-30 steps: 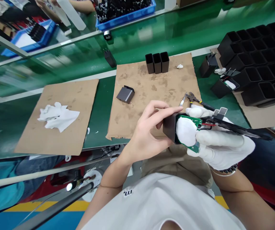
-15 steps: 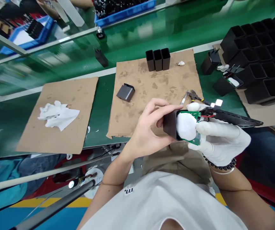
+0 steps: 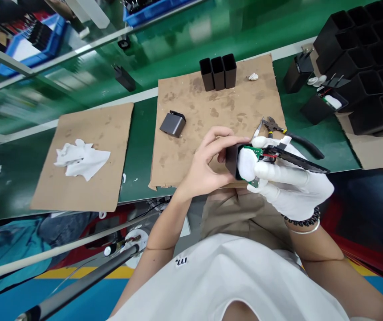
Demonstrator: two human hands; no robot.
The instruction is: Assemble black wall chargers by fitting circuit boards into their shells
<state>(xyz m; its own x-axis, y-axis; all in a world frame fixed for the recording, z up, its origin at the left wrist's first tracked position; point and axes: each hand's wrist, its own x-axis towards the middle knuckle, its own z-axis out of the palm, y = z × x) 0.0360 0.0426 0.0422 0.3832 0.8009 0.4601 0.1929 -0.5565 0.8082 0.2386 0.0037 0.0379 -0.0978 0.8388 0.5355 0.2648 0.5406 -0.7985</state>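
Note:
My bare left hand point(image 3: 208, 165) is wrapped around a black plastic housing point(image 3: 232, 161), its open end turned to the right. At that opening my right hand point(image 3: 288, 183), in a white glove, grips a green circuit board point(image 3: 254, 154) bearing a round white pad point(image 3: 246, 164). The board sits partly inside the housing. A flat black cover point(image 3: 300, 160), joined by red and black wires, lies along the gloved fingers. Just beyond the hands are black-handled cutting pliers point(image 3: 273, 125) and a pale pointed tool point(image 3: 258, 128), partly hidden.
Cardboard sheets point(image 3: 191, 156) cover parts of the green bench point(image 3: 138, 147). Three open black housings point(image 3: 218, 73) stand at the back, and a closed dark adapter point(image 3: 173, 124) lies left. Many housings point(image 3: 361, 67) are stacked right. White cloth point(image 3: 83, 158) rests on the left sheet.
The circuit board has gone further into the housing, and my right hand has moved left with it. The cover has swung left, showing more of the pliers. The view has shifted slightly.

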